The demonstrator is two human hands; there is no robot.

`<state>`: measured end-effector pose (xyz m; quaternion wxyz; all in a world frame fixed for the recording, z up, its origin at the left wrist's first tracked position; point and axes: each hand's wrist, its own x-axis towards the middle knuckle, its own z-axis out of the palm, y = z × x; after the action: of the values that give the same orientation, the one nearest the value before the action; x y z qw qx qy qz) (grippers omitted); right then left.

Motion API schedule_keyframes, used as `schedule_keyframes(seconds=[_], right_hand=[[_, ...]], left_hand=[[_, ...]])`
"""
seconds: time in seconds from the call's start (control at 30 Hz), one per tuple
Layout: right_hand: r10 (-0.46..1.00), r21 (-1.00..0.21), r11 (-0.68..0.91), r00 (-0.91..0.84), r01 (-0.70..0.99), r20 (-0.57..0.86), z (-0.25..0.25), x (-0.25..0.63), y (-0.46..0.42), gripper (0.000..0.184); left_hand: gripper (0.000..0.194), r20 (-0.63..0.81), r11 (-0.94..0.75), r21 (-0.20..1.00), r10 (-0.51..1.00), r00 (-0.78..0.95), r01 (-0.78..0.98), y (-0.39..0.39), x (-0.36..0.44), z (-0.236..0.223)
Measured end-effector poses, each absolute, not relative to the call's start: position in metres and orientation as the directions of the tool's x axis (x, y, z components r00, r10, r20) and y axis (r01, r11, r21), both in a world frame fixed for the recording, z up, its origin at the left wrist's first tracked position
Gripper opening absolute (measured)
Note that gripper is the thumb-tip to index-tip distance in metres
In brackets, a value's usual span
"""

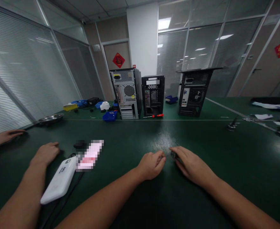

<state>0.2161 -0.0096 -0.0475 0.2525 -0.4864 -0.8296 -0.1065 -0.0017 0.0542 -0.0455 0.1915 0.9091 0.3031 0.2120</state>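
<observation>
Grip of your right hand (192,163) curls round a small dark thing (173,155), so hold it gently; I can't tell if your left hand (151,165) holds anything.

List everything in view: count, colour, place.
Table: 1, green, foreground
PC cases: 3, one silver-backed, two black, far side
Screwdriver: 1, red-handled, by middle case
Blue trays: 2+, blue, beside cases
Yellow tray: 1, yellow, left
Clutter: uncounted, mixed, back left
Dish: 1, silver, left
Slab: 1, white, near left
Pixelated item: 1, pink, beside slab
Cable: 1+, black, beside slab
Metal part: 1, grey, right
Papers: several, white, right
Door signs: 2, red, background
Blinds: several, grey, walls
Other hands: 2, bare, left
Dark piece: 1, black, centre
Left hand: 1, bare, centre
Right hand: 1, bare, holding dark piece
</observation>
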Motion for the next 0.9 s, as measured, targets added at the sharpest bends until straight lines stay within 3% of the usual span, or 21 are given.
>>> schedule_keyframes(seconds=[0.2, 0.47, 0.7, 0.9], right_hand=[[0.789, -0.130, 0.433, -0.305, 0.892, 0.533, -0.041, 0.228, -0.013, 0.032], [0.754, -0.034, 0.509, -0.427, 0.860, 0.499, -0.049, 0.187, -0.020, 0.012], [0.756, 0.018, 0.481, -0.425, 0.877, 0.498, -0.045, 0.188, -0.020, 0.017], [0.821, -0.007, 0.421, -0.378, 0.907, 0.427, -0.035, 0.194, -0.024, 0.023]], left_hand=[[0.017, 0.248, -0.728, 0.523, 0.628, 0.737, 0.444, 0.057, -0.001, -0.050], [0.018, 0.254, -0.743, 0.513, 0.610, 0.750, 0.430, 0.058, -0.001, -0.054], [0.029, 0.255, -0.737, 0.541, 0.602, 0.756, 0.405, 0.061, -0.002, -0.055], [0.038, 0.257, -0.773, 0.502, 0.562, 0.786, 0.388, 0.059, -0.004, -0.053]])
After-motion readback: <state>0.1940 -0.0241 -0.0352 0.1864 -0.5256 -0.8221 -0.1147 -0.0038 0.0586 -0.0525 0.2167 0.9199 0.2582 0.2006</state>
